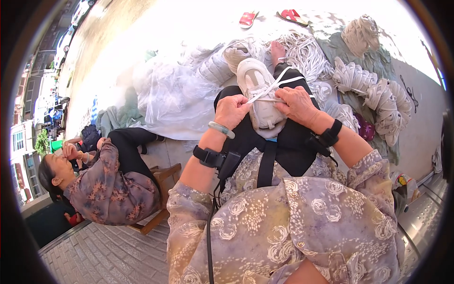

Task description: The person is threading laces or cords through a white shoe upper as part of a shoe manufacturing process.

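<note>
From my remote seat I see both hands working on a white sneaker (261, 97) that lies on the lap, toe pointing away from the body. My left hand (231, 111) is clenched just left of the shoe, pinching the end of a white shoelace (269, 90) against the edge of the upper. My right hand (299, 105) sits just right of the shoe, fingers curled on the other run of that lace, thumb pressing the shoe's side. The lace crosses the tongue between the two hands and looks taut.

To do this lacing step well, I judge that both hands should keep even tension, so the crossing lies flat and neither side pulls the eyelets askew. The left hand should hold the tip close to its end to steer it into the next eyelet, while the right steadies the shoe so it does not roll off the knee.

Beyond the hands lies a heap of white lace bundles (359, 78) on a grey-green cloth, and a pile of clear plastic sheeting (170, 99) spreads to the far left of the left hand. Another person (109, 184) in a floral blouse sits on a wooden stool well left of my left arm.
</note>
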### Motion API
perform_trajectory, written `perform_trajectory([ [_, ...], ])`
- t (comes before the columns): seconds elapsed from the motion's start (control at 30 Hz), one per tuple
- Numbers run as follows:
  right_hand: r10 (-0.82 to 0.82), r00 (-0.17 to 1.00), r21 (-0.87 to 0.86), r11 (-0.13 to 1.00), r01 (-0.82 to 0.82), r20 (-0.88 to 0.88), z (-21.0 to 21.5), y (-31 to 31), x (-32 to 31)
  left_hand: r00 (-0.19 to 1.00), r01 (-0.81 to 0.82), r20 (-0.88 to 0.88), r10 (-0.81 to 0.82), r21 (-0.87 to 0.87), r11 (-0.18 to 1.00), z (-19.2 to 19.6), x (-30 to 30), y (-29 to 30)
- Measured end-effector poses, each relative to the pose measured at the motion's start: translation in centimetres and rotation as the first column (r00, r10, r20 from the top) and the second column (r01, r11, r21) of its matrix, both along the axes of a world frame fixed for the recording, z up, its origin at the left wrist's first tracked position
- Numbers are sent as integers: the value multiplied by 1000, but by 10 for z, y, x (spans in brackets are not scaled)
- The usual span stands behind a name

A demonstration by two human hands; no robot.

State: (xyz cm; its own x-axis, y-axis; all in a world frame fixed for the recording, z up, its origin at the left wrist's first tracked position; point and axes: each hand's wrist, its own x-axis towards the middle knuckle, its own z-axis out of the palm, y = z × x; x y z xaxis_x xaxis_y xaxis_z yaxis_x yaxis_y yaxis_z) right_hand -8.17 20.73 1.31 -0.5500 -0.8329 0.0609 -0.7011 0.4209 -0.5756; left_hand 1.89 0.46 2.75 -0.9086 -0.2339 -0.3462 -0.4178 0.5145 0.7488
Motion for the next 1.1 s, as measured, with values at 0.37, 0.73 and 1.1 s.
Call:
perform_trajectory([
  [0.37, -104, 993, -222, 971, 91, -47, 5, 14, -10, 944, -113, -175, 279, 621, 775, -13, -7, -3],
  [0.73, -349, 875, -283, 923, 260, -335, 26, 152, -22, 934, -97, -333, 132, 118, 988, -41, -15, 14],
  [1.1, -48, 997, -129, 990, 56, 68, 17, 82, -8, 854, -243, -511, 98, -224, 944, -42, -4, 28],
])
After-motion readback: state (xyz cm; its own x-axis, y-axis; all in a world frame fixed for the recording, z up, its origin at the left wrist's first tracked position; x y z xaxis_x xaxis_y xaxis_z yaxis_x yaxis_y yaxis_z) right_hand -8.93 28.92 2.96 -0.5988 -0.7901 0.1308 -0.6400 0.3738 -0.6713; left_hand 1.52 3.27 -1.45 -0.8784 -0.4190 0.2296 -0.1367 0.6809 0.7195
